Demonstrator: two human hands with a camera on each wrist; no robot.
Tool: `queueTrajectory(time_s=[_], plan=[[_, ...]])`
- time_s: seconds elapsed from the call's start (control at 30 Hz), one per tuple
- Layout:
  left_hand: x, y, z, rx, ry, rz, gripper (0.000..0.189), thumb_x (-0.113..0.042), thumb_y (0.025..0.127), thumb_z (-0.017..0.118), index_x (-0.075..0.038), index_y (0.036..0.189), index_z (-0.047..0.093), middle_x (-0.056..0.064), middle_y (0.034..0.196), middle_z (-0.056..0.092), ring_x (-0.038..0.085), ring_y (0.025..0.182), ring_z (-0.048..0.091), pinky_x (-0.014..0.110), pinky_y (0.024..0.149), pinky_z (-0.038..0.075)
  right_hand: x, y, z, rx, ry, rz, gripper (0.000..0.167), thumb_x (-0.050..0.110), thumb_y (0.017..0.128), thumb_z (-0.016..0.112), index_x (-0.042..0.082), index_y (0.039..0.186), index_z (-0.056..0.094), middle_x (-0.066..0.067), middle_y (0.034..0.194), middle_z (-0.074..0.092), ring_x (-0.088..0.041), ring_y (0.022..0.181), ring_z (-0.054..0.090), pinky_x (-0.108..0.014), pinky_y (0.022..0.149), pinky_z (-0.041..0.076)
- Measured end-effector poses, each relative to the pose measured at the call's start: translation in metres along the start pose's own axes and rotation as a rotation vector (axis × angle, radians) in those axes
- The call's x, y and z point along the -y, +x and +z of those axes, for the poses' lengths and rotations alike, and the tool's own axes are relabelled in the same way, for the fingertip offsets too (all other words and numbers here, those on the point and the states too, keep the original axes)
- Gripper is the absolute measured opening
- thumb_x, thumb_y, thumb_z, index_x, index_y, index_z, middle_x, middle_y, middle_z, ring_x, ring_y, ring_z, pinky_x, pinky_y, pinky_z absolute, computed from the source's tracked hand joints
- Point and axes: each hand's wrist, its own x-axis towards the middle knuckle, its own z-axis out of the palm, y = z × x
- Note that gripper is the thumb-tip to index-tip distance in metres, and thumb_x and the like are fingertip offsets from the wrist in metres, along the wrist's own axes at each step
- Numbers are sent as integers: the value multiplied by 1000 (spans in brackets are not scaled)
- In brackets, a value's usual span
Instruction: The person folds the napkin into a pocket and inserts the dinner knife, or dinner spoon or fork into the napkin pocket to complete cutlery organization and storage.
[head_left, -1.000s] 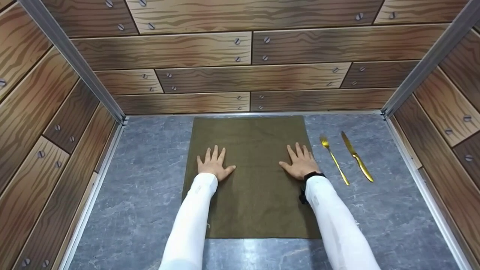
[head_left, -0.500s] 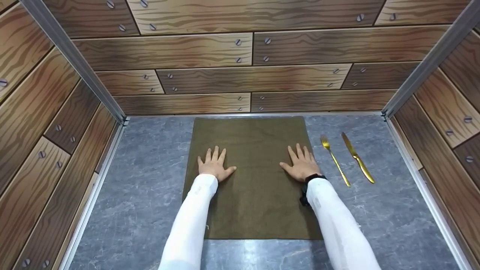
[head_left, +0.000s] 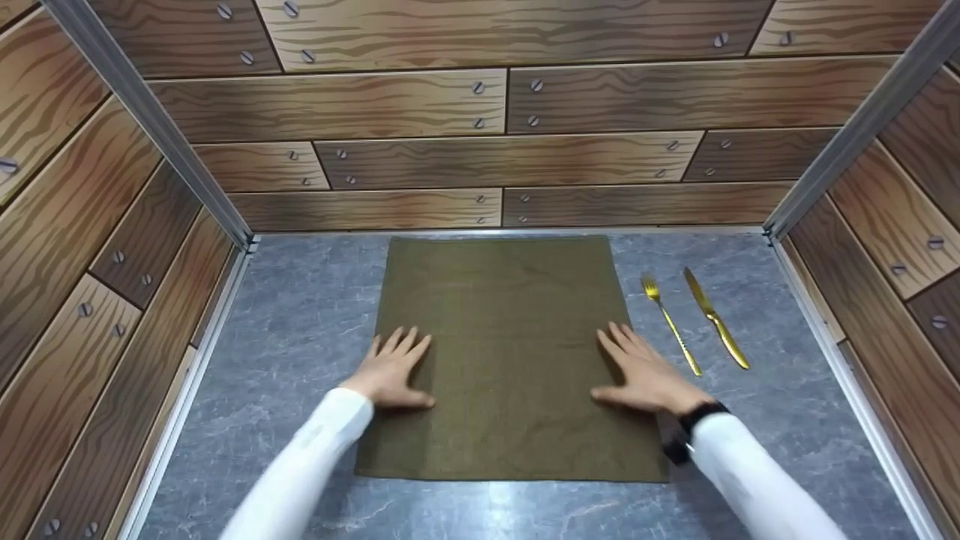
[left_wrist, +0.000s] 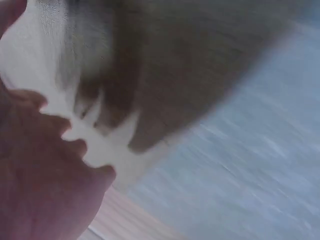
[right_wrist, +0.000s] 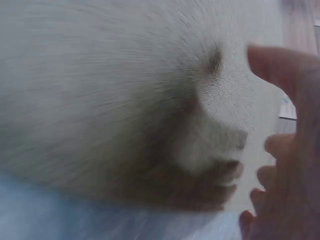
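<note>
An olive-brown cloth lies flat on the grey marbled surface. Over its left edge is my left hand, fingers spread and thumb pointing inward. My right hand is over the right edge, its fingers also spread and holding nothing. In the left wrist view, the left hand stands apart from the cloth and casts a shadow on it. The right wrist view shows the right hand above the cloth with a similar shadow.
To the right of the cloth lie a gold fork and a gold knife, side by side. Wood-print walls with metal edging enclose the grey marbled surface at the back and both sides.
Both hands have come up off the cloth and moved toward me and outward, to its left and right edges. Cloth, fork and knife lie as before.
</note>
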Motion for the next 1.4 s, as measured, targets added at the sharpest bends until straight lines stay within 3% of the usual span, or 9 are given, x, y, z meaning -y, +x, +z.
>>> queueTrajectory(time_s=[0.13, 0.3, 0.6, 1.4], plan=[[13, -27, -1, 58, -17, -4, 122, -58, 66, 86, -8, 159, 24, 17, 165, 19, 37, 153, 15, 64, 121, 13, -8, -29, 2, 77, 13, -6, 117, 63, 76, 76, 1, 158, 20, -22, 165, 13, -44, 152, 14, -64, 119, 20], [22, -39, 3, 113, -30, 0, 129, -54, 62, 90, -2, 158, 22, 19, 166, 15, 36, 154, 14, 63, 121, 15, -15, -43, 5, 140, 15, -5, 123, 64, 72, 79, 1, 158, 19, -18, 167, 12, -40, 153, 13, -63, 118, 23], [21, -40, 5, 155, -21, -15, 130, -56, 64, 89, -3, 159, 18, 17, 167, 10, 35, 155, 9, 60, 122, 15, -17, -45, 5, 142, 33, -8, 123, 64, 70, 81, 3, 159, 20, -15, 167, 13, -39, 153, 12, -63, 119, 21], [11, -43, 6, 154, 4, 5, 129, -62, 66, 85, -5, 160, 16, 15, 168, 9, 34, 155, 10, 60, 122, 15, -23, -53, 3, 129, 14, -2, 123, 61, 68, 83, 3, 158, 23, -16, 167, 16, -39, 153, 15, -62, 119, 23]])
